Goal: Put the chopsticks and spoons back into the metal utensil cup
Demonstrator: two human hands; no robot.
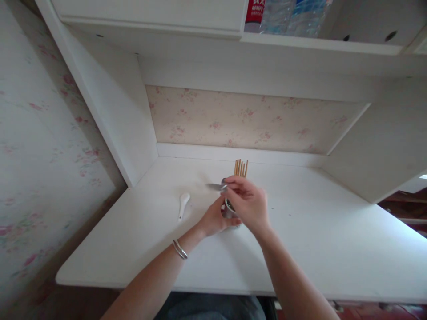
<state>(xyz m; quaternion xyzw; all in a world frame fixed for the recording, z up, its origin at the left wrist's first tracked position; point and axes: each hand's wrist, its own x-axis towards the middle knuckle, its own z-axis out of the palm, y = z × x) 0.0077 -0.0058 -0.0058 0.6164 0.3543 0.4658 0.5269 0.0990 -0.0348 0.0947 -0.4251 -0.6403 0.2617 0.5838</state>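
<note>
My left hand (215,219) is wrapped round a small cup-shaped container (229,214) standing on the white desk; its dark opening shows in part between my hands. Just above that rim, my right hand (248,200) is closed on shiny metal cutlery (215,186). A blurred, blade-like end points left, and a rounded metal part shows beside my fingertips; I cannot tell whether it is one piece or two. Several wooden chopsticks (240,168) stick up behind my right hand, their lower ends hidden. A white soup spoon (183,205) lies to the left, apart from both hands.
The white desk (133,249) runs back to a low ledge and a floral-papered wall panel (230,118). Side panels (116,102) rise at left and right. Overhead, a shelf (316,43) holds clear plastic bottles (290,18) and a red-labelled item (255,13).
</note>
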